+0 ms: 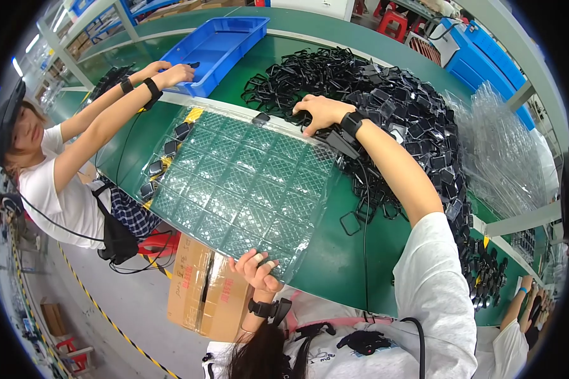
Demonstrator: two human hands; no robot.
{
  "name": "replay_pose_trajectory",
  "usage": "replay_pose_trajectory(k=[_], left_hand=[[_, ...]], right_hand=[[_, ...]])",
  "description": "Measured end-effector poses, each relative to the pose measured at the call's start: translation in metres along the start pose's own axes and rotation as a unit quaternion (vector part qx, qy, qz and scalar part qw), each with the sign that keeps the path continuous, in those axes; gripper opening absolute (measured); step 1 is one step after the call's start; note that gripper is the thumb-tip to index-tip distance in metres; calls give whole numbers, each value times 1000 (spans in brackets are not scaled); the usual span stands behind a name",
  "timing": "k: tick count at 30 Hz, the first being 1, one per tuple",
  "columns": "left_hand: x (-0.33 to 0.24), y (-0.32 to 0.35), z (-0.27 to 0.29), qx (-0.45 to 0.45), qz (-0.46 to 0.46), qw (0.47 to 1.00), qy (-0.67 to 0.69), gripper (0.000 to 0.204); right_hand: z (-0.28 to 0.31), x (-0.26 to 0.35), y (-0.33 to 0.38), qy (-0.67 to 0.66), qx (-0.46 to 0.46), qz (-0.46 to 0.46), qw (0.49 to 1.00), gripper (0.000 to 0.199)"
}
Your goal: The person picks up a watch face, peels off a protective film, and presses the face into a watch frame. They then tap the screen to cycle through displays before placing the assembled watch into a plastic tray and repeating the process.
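Reaching across the green desk (335, 252), the person's right hand (319, 112) lies on the near edge of a big heap of small black parts (392, 101), fingers curled down into the pile; whether they have pinched one of the pieces I cannot tell from here. The left hand (257, 268) is at the near edge of the desk, thumb and fingers closed on the corner of a clear plastic tray (234, 183), a wide sheet moulded into rows of little square pockets. The tray lies flat in the middle of the desk, between the person and the heap, its near corner just over the desk's edge where the left hand grips it. A few black parts already sit in the pockets along the tray's left side, and one lies at its far edge close to the right hand. Both wrists carry black bands. Across the far left corner of the desk a co-worker (50, 177) in a white shirt stretches both hands (171, 72) to the rim of a blue bin (224, 38). To the right of the heap stands a stack of clear empty trays (506, 145). Below the desk's near edge, on the floor, is a cardboard box (205, 290).
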State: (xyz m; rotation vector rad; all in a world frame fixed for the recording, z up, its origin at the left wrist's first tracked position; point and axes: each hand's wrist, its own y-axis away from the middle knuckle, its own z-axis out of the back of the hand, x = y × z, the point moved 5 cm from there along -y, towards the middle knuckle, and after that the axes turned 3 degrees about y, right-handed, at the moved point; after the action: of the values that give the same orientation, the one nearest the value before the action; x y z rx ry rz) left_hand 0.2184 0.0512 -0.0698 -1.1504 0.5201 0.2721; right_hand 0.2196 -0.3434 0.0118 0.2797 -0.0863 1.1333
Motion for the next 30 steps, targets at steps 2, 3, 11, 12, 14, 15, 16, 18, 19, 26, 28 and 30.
replay_pose_trajectory(k=[2, 3, 11, 12, 14, 15, 16, 18, 19, 26, 28, 30], left_hand=[[-1, -2, 0, 5, 9, 1000, -9, 36], [-1, -2, 0, 8, 13, 1000, -14, 37], [-1, 1, -8, 4, 11, 1000, 1, 36], [-1, 0, -4, 2, 10, 1000, -3, 36], [-2, -4, 1, -2, 2, 1000, -13, 34], [-3, -4, 1, -2, 0, 1000, -14, 34], [-3, -4, 1, -1, 1, 1000, -11, 34], [-3, -4, -2, -6, -3, 1000, -5, 32], [-3, -5, -3, -7, -6, 1000, -1, 31], [3, -4, -1, -30, -23, 999, 6, 32], [-1, -6, -5, -44, -28, 998, 26, 33], [-6, -9, -7, -32, -50, 998, -1, 34]], right_hand=[[-3, 0, 2, 9, -38, 4, 999, 57], [-3, 2, 3, 19, -75, 9, 997, 54], [14, -17, 9, -47, -116, 45, 991, 31], [19, -14, 13, -54, -138, 53, 988, 29], [34, -13, 24, -41, -192, 61, 979, 25], [46, -14, 36, -24, -242, 61, 968, 21], [57, -14, 48, -7, -292, 61, 954, 17], [66, -17, 75, -7, -255, 27, 967, 20], [65, -20, 89, -11, -218, -3, 976, 22], [24, 10, 183, -18, -213, -22, 977, 37], [16, 13, 214, -9, -267, -37, 963, 43], [9, 18, 243, -12, -287, -56, 956, 43]])
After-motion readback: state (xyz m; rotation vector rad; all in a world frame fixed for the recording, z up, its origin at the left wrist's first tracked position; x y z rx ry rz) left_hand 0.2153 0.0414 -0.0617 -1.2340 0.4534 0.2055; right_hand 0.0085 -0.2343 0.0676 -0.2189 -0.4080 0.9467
